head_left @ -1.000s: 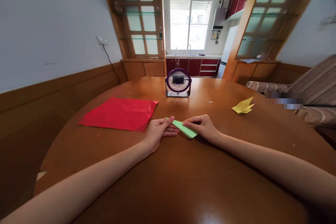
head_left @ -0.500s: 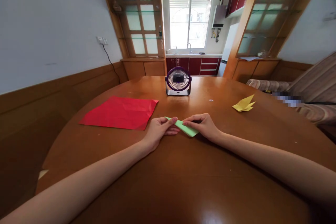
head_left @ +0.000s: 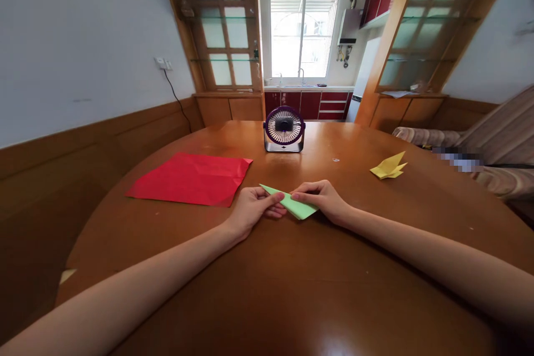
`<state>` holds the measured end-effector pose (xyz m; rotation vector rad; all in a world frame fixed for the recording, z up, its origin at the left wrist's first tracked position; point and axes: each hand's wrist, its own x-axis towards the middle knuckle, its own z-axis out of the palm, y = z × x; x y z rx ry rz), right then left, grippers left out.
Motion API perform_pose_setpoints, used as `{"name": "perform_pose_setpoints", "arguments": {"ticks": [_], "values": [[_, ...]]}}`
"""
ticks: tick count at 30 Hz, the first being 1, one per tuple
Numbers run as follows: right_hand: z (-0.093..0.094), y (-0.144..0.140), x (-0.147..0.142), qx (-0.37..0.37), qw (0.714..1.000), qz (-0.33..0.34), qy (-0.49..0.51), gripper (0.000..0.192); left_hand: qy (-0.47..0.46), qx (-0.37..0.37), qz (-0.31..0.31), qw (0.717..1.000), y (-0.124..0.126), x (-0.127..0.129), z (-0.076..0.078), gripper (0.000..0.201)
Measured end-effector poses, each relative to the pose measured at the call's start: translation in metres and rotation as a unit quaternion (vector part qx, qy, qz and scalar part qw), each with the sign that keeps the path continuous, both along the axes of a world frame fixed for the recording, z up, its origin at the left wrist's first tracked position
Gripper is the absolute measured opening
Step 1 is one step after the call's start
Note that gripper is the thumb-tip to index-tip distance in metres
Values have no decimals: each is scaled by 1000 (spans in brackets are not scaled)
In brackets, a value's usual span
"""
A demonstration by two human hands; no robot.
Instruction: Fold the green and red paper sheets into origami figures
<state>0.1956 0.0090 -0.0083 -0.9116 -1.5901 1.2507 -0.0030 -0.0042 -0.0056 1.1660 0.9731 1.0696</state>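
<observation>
A light green folded paper (head_left: pixel 299 207), long and pointed at its far left end, is held between both hands just above the table. My left hand (head_left: pixel 254 208) pinches it near the middle, thumb on top and the other fingers curled underneath. On the paper's right side, my right hand (head_left: pixel 323 199) grips the upper edge between thumb and fingers. The two thumb tips are close together. Part of the paper's edge is hidden behind the fingers.
On the brown wooden table (head_left: pixel 258 300), a red paper sheet (head_left: pixel 192 179) lies to the left. A yellow folded paper figure (head_left: pixel 389 167) rests at the right. Beyond my hands stands a small purple desk fan (head_left: pixel 284 128). A striped-covered seat (head_left: pixel 500 144) is past the right edge.
The green paper has shifted slightly between my fingers, and more of its pointed left end and its lower face shows. Both hands keep their grip and have hardly moved.
</observation>
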Motion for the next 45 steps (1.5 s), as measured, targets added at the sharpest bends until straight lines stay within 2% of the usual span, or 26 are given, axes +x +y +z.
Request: {"name": "perform_pose_setpoints", "arguments": {"ticks": [2,9,17,24,33,40,45], "values": [[0,0,0,-10,1000,-5,7,28,4,-4,-8,1000,1,0,0,35],[-2,-1,-4,37,999,-13,8,26,66,-12,-81,994,4,1,-1,46],[-2,-1,-7,46,998,-18,25,22,36,-2,-45,998,1,3,-2,42],[-1,-1,-9,36,998,-32,41,25,74,-2,-92,993,3,2,0,40],[-2,-2,-11,44,997,-36,47,17,64,14,-77,995,3,5,-4,40],[-1,-1,-13,60,996,-39,51,18,107,22,-108,988,4,7,-2,33],[-2,0,-14,76,995,-49,47,18,95,24,-105,990,4,8,-3,32]]}}
